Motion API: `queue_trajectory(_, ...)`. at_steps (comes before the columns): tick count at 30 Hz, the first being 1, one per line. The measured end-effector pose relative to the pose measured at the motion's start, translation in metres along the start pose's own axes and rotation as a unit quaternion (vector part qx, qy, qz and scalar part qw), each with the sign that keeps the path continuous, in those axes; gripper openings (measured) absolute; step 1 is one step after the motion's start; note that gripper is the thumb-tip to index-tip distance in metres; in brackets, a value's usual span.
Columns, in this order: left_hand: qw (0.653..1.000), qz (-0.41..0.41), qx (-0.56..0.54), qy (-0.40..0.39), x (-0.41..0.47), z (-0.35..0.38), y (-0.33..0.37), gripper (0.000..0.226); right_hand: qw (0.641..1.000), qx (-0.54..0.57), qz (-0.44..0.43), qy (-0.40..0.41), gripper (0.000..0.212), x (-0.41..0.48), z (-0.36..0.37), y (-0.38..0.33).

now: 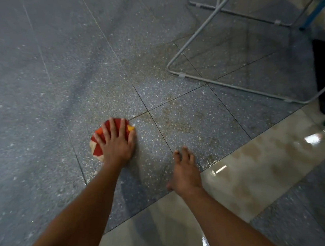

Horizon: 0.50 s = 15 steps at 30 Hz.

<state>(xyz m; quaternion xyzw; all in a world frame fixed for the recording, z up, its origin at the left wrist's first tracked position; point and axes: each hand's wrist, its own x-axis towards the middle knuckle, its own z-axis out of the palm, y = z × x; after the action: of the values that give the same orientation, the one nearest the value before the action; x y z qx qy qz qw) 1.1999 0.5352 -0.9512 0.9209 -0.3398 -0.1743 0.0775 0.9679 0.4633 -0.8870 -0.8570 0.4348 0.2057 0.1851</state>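
Left hand (116, 144) lies flat w/ fingers (112, 125) spread wide on the red-and-cream cloth (98, 150), pressing it to the grey speckled floor (45, 96) just left of a tile joint. Nothing's gripped, so a hard push could let the cloth slide out or bunch up & leave streaks. Right hand (185, 171) is close by, fingers loosely straight, holding nothing; the brownish grit patch (177, 121) ahead may just smear, weight shifted onto the glossy, prob. wet beige strip (250, 166) could slip, & a long stroke might knock the metal frame (226, 86).
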Motion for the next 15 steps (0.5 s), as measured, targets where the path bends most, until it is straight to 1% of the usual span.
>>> queue_trajectory(2,0.997,-0.071,-0.034,-0.023,0.034,-0.003,0.034,0.072,1.000,-0.016,0.000,0.000,0.127,0.000,0.000,-0.001)
queue_trajectory(3,0.996,-0.076,-0.029,-0.030,0.041,-0.001,0.048,0.072,1.000,-0.023,0.001,-0.001,0.125,-0.001,0.003,-0.003)
queue_trajectory(4,0.998,-0.048,-0.014,-0.032,0.043,0.003,0.063,0.071,1.000,-0.030,0.003,0.007,0.122,0.000,0.003,-0.002)
queue_trajectory(6,0.996,0.075,0.034,-0.034,0.030,0.013,0.082,0.067,0.999,-0.030,0.003,0.014,0.121,0.001,0.003,-0.002)
queue_trajectory(8,0.979,0.192,0.063,-0.043,0.005,0.022,0.081,0.064,1.000,-0.024,0.002,0.010,0.123,0.004,0.003,-0.001)
queue_trajectory(11,0.944,0.311,0.101,-0.053,-0.050,0.036,0.042,0.061,1.000,-0.024,0.003,0.003,0.124,0.006,0.005,0.000)
queue_trajectory(13,0.922,0.366,0.117,-0.050,-0.086,0.036,0.000,0.056,1.000,-0.016,0.005,-0.001,0.127,0.007,0.007,0.001)
queue_trajectory(14,0.917,0.375,0.130,-0.044,-0.100,0.031,-0.024,0.055,1.000,-0.017,0.006,-0.003,0.129,0.008,0.007,0.001)
queue_trajectory(15,0.919,0.366,0.143,-0.042,-0.111,0.024,-0.046,0.054,1.000,-0.022,0.004,-0.006,0.129,0.007,0.007,0.001)
